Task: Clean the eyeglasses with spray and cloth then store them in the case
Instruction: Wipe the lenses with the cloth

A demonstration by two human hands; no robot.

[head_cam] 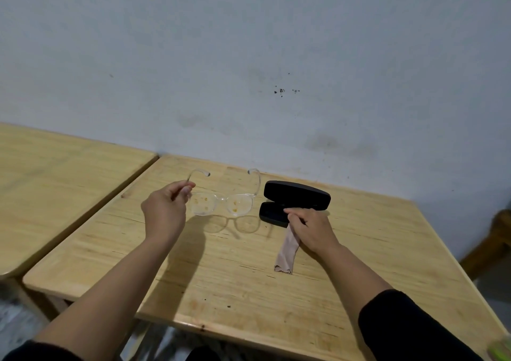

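Though no writing reads anywhere, left hand [166, 211] fingers pinching eyeglasses [221, 204], right hand [309, 229] fingers pinching cloth [287, 251].

wall [249, 42]: pale grey-blue, scuffed, dark specks beyond your hands | table [221, 277]: light wood, under your hands, against the wall | second table [55, 181]: same wood, just beside your left hand's side | brown wooden furniture [495, 244]: far right, partly cut off | light: casts soft shadows on the wood
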